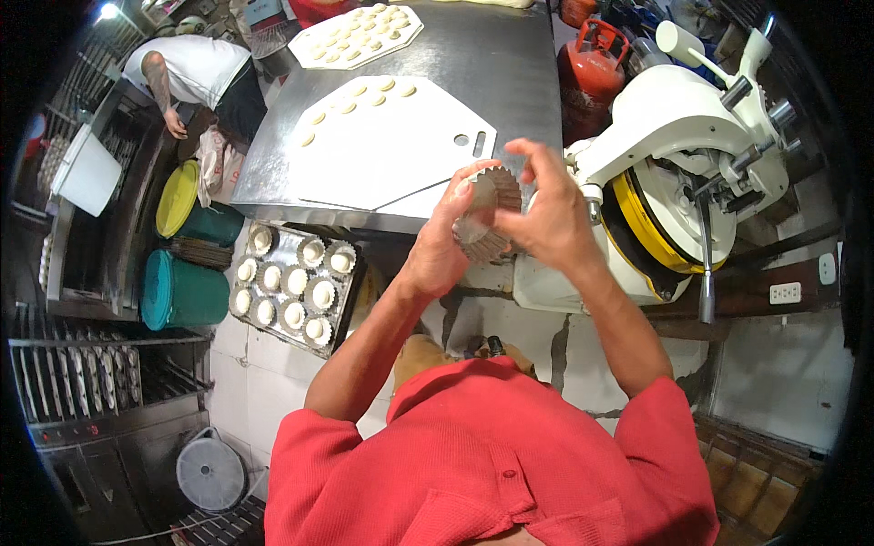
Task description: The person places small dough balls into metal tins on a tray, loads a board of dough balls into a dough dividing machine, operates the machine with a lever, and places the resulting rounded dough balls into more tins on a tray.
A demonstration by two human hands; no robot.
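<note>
My left hand point(437, 246) is closed round fluted metal tins point(501, 196), held upright over the front edge of the steel table point(364, 218). My right hand point(546, 218) is at their right side, its thumb against the tins and its upper fingers raised and apart. Behind them a white board point(382, 155) carries several small dough discs point(379, 100); a second board point(319, 50) with more discs lies farther back. Below the table, at left, a tray point(355, 300) holds several fluted tins with dough pieces point(323, 294).
At right stand a white machine point(637, 127) and a red gas cylinder point(583, 86). At left are lidded buckets point(182, 291), a white container point(86, 168), a metal rack point(91, 364) and another person point(191, 68) bending over. The tiled floor point(237, 382) shows below.
</note>
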